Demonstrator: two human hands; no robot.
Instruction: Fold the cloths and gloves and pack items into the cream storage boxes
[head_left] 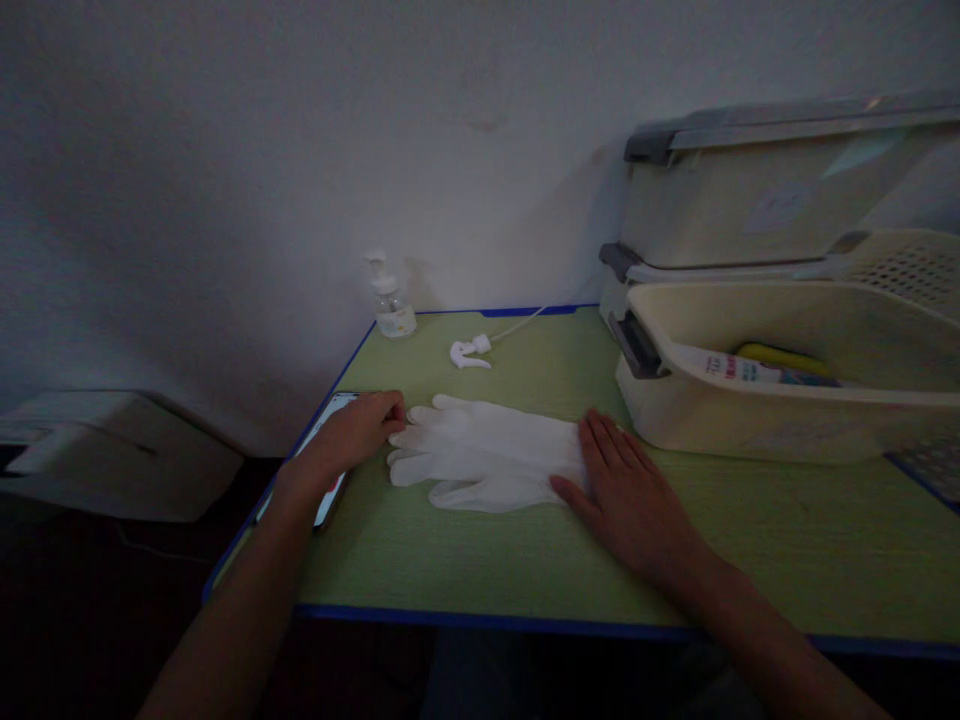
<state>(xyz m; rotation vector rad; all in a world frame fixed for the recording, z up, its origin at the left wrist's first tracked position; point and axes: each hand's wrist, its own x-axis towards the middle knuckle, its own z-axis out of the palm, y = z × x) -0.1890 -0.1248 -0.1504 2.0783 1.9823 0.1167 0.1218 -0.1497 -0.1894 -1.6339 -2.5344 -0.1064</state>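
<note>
A thin white glove [487, 450] lies flat on the green tabletop [480, 570], its fingers pointing left and its cuff to the right. Whether a second glove lies beneath it, I cannot tell. My left hand [360, 430] is closed, with its curled fingertips at the ends of the glove's fingers. Under that hand and wrist lies a phone [328, 508] with a lit screen, partly covered. Flat over the cuff end rests my right hand [630, 490], its fingers stretched out and the thumb spread toward me.
A clear pump bottle [395, 318] stands at the back left corner. Behind the glove lies a white hook-shaped piece [469, 352] with a cord. To the right are a cream basket [750, 425] with packets inside and stacked lidded boxes [720, 205]. A blue edge [480, 622] borders the table.
</note>
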